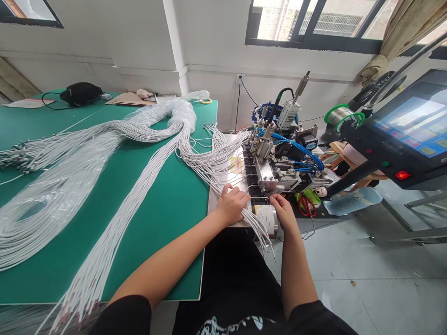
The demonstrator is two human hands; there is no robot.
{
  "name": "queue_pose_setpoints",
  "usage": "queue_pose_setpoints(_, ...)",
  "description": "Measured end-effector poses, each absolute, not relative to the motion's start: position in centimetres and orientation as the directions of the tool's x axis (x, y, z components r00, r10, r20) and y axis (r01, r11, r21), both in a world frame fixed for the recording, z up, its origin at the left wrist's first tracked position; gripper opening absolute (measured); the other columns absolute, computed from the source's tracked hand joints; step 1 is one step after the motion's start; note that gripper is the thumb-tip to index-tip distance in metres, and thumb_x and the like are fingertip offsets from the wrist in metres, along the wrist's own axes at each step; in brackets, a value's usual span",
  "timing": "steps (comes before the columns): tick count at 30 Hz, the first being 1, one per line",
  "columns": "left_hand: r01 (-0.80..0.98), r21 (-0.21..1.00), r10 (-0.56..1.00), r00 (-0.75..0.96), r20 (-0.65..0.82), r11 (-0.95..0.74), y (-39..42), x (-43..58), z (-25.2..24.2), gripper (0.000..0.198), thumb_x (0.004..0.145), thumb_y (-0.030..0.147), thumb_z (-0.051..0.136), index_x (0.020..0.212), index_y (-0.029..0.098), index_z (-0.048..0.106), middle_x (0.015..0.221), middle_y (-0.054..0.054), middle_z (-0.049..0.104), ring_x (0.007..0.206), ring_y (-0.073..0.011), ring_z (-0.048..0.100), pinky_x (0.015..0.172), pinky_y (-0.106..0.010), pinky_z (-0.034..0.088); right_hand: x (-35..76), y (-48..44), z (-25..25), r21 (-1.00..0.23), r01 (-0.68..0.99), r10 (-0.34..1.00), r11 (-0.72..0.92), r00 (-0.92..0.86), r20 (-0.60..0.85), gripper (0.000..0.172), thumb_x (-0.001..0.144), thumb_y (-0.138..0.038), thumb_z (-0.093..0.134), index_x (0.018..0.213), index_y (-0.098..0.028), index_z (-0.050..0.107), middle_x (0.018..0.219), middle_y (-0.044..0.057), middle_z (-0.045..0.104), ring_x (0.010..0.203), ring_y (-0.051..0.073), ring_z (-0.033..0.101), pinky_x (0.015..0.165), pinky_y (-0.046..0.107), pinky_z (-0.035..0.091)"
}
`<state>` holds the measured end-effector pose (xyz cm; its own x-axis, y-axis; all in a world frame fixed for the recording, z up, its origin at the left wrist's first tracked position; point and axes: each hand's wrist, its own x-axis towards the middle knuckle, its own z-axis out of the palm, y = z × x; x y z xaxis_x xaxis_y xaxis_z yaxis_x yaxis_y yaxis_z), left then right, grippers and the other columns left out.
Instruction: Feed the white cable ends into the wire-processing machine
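- Left-hand grip (233,206) is closed, thumb and fingers curled over a bundle of white cables (256,224), whose free ends stick out below the palm toward five o'clock.
- Right-hand grip (283,211) is pinched nearly shut, thumb and fingertips at the end of a single white cable (259,198), which spans the gap between the two hands.
- That single cable lies at the near edge of the machine (266,173), whose metal blocks and blue tubes stand at one o'clock from the hands.
- Just beneath, at five o'clock between the wrists, sits a pale labelled cylinder (267,217).
- More white cables fan out over a pale plate at eleven o'clock.
- Green-topped bench (178,209) spreads from eight to eleven o'clock, with a plastic-wrapped cable coil (183,114) between ten and eleven and a black bag (83,94) at ten.
- Toward two o'clock are a green-rimmed wire spool (344,117) and a lit screen (414,124).
- Red-handled scissors (307,205) lie at three o'clock, near a clear bottle (354,201).
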<state>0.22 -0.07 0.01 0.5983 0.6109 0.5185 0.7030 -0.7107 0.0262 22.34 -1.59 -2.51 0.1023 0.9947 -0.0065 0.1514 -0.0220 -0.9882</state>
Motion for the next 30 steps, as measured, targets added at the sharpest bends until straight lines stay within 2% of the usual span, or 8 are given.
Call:
queue_pose_setpoints(12,0.705,0.011,0.612,0.606,0.508,-0.709,-0.08,0.19,0.08,0.026,0.077,0.014,0.056,0.1,0.021,0.064,0.08,-0.004,0.063,0.085,-0.0217,0.051,0.09,-0.043,0.028,22.44,-1.33,-2.54,-0.977,0.21,0.989,0.043,0.129,0.071,0.029,0.078,-0.045,0.062,0.068,-0.02,0.052,0.061,-0.004,0.043,0.057,0.012,0.038,0.054,0.025,0.031)
queue_pose_setpoints(24,0.713,0.004,0.615,0.603,0.508,-0.701,-0.19,0.21,0.18,0.028,0.076,0.014,0.057,0.102,0.023,0.064,0.081,-0.005,0.064,0.086,-0.0227,0.053,0.09,-0.043,0.027,23.18,-1.19,-2.8,-0.995,0.085,0.999,-0.046,0.005,-0.046,0.035,0.078,-0.052,0.062,0.069,-0.02,0.05,0.06,-0.005,0.042,0.055,0.011,0.034,0.053,0.024,0.028)
queue_pose_setpoints(30,0.713,0.003,0.612,0.599,0.516,-0.701,-0.22,0.15,0.22,0.03,0.076,0.014,0.057,0.103,0.022,0.064,0.084,-0.004,0.065,0.087,-0.0224,0.053,0.09,-0.043,0.027,22.77,-1.27,-2.33,-0.985,0.172,0.996,0.016,0.082,0.03,0.036,0.076,-0.052,0.063,0.066,-0.02,0.05,0.06,-0.004,0.043,0.055,0.012,0.036,0.053,0.025,0.029)
